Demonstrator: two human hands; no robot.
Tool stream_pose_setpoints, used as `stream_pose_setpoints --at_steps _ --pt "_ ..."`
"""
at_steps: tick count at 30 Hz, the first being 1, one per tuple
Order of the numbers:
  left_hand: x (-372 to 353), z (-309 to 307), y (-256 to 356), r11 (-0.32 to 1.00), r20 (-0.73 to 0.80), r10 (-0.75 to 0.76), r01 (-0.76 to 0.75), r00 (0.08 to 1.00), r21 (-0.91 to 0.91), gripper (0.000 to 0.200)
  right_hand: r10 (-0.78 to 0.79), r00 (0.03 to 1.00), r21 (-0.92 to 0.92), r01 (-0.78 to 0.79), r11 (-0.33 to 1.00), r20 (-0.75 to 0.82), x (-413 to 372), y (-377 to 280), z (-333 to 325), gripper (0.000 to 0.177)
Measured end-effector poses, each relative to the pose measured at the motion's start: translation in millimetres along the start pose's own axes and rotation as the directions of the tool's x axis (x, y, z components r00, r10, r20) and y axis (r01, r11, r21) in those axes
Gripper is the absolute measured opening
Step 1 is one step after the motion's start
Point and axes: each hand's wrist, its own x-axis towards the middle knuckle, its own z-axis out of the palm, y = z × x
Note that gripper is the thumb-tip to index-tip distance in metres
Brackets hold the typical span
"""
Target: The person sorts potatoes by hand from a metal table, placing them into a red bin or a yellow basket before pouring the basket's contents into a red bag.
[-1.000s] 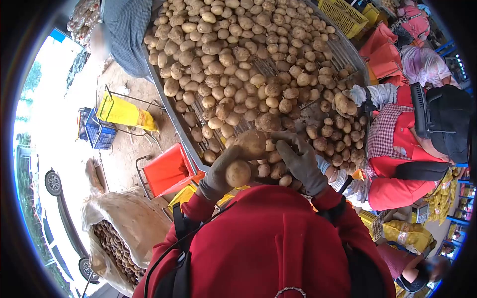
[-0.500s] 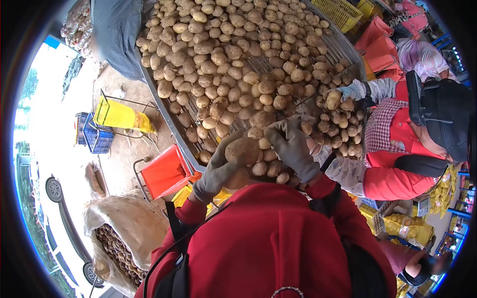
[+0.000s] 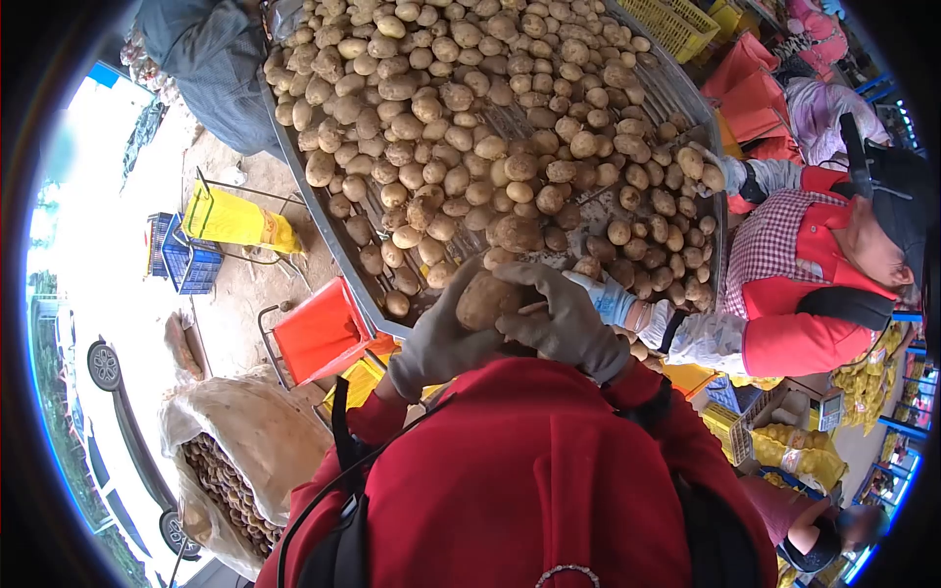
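Note:
My left hand (image 3: 441,338), in a grey glove, is closed around a large brown potato (image 3: 484,300) in front of my chest. My right hand (image 3: 567,318), gloved the same way, is bent against the right side of that potato. A small tan patch, perhaps another potato, shows between its fingers; I cannot make it out fully. Just beyond both hands, many loose potatoes (image 3: 431,176) cover a slatted sorting table (image 3: 343,265) with a raised metal rim.
A co-worker in red (image 3: 784,265) stands at the right, gloved hands at the potatoes. Another person in dark clothing (image 3: 221,73) is at the far left edge. Left of me are an orange-red container (image 3: 319,333), a yellow bag on a frame (image 3: 235,220) and a large open sack (image 3: 265,431).
My right hand has come left and down to meet the large potato in my left hand. The co-worker's near arm has reached further over the table, and the far-left person has shifted.

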Motion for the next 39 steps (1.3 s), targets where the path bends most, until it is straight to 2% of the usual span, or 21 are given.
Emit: stream_pose_setpoints --at_steps 3,4,7,10,12,13,14,15,17,19,21,25,26,27,30,32,33,35,37,38,39 --pt "-2.5 2.3 20.6 0.929 0.06 -0.114 0.128 0.992 -0.347 0.078 -0.319 0.947 -0.246 0.3 0.922 -0.043 2.7 22.6 1.8 0.057" --pt "-3.0 2.8 19.2 0.945 0.046 -0.086 0.097 0.995 -0.313 0.076 -0.43 0.902 -0.332 0.395 0.856 -0.037 4.9 22.8 3.1 0.054" --pt "-3.0 8.1 14.3 0.968 0.025 -0.004 0.01 1.0 -0.252 0.073 -0.417 0.907 -0.358 0.37 0.857 -0.062 0.8 9.7 7.0 0.047" --pt "-3.7 15.4 20.4 0.981 0.02 0.026 -0.021 0.999 -0.193 0.073 -0.611 0.786 -0.413 0.526 0.743 -0.098 9.2 7.8 12.1 0.036" --pt "-6.3 17.9 29.9 0.999 0.023 0.014 -0.013 1.0 -0.035 0.072 -0.607 0.779 -0.345 0.532 0.773 -0.157 7.4 14.8 13.9 0.025" --pt "-7.0 17.1 25.0 0.997 0.037 0.003 0.0 0.999 -0.072 0.072 -0.604 0.775 -0.31 0.538 0.784 -0.184 9.4 10.2 13.6 0.021" --pt "-9.4 15.5 17.3 0.994 0.05 -0.005 0.01 0.999 -0.105 0.073 -0.337 0.894 -0.184 0.293 0.938 -0.295 7.9 3.4 9.8 0.02" --pt "-10.3 14.1 15.2 0.99 0.057 -0.018 0.026 0.998 -0.139 0.073 -0.029 0.931 -0.027 0.02 0.999 -0.363 6.7 -8.2 2.1 0.019" --pt "-10.2 15.3 19.5 0.976 0.054 -0.042 0.053 0.998 -0.209 0.075 0.071 0.923 0.044 -0.059 0.997 -0.378 6.7 -8.4 -6.8 0.018" --pt "-13.2 16.3 25.9 0.976 0.032 -0.05 0.056 0.998 -0.212 0.077 -0.333 0.892 -0.13 0.307 0.943 -0.306 6.0 5.7 -3.0 0.019" --pt "-6.4 14.1 28.9 0.99 0.047 -0.029 0.035 0.998 -0.136 0.078 -0.546 0.804 -0.327 0.463 0.824 -0.235 5.8 -6.2 8.8 0.02" --pt "-7.4 18.6 23.6 0.956 0.011 -0.03 0.032 0.999 -0.293 0.076 -0.579 0.779 -0.467 0.43 0.773 -0.241 10.9 4.8 7.5 0.025" --pt "-9.0 19.4 28.0 0.968 -0.012 -0.003 -0.001 1.0 -0.253 0.076 -0.242 0.911 -0.193 0.186 0.964 -0.333 9.8 1.5 2.8 0.023" --pt "-8.3 19.0 31.0 0.977 -0.038 0.03 -0.037 0.999 -0.212 0.077 0.125 0.942 0.104 -0.097 0.99 -0.311 8.5 -5.6 -5.7 0.022" --pt "-8.7 12.1 16.7 0.993 -0.002 0.103 -0.103 0.995 -0.062 0.088 0.422 0.907 0.526 -0.369 0.767 0.021 3.3 -1.4 -15.7 0.032" --pt "-6.9 12.6 16.4 0.972 -0.02 0.129 -0.122 0.991 0.2 0.089 0.297 0.951 0.507 -0.297 0.809 0.084 -6.1 -3.0 -4.2 0.04" --pt "-4.8 17.6 15.1 0.971 -0.046 0.137 -0.125 0.989 0.202 0.088 0.225 0.97 0.466 -0.24 0.852 0.088 -10.0 -1.4 -0.6 0.045" --pt "-3.1 16.9 12.1 0.939 -0.079 0.193 -0.161 0.978 0.302 0.086 0.03 0.997 0.212 -0.044 0.976 0.068 -7.6 12.8 1.6 0.049" --pt "-5.3 8.8 6.8 0.846 -0.069 0.272 -0.204 0.96 0.493 0.085 0.014 0.994 0.228 -0.038 0.973 0.106 -1.5 17.7 2.3 0.046" --pt "-8.1 7.3 8.4 0.848 -0.109 0.229 -0.143 0.967 0.51 0.083 0.008 0.992 0.233 -0.037 0.972 0.125 2.8 15.5 2.9 0.045" --pt "-11.6 8.0 10.9 0.851 -0.155 0.186 -0.08 0.97 0.519 0.081 -0.085 0.994 0.107 0.077 0.991 0.067 7.9 11.9 4.8 0.042"
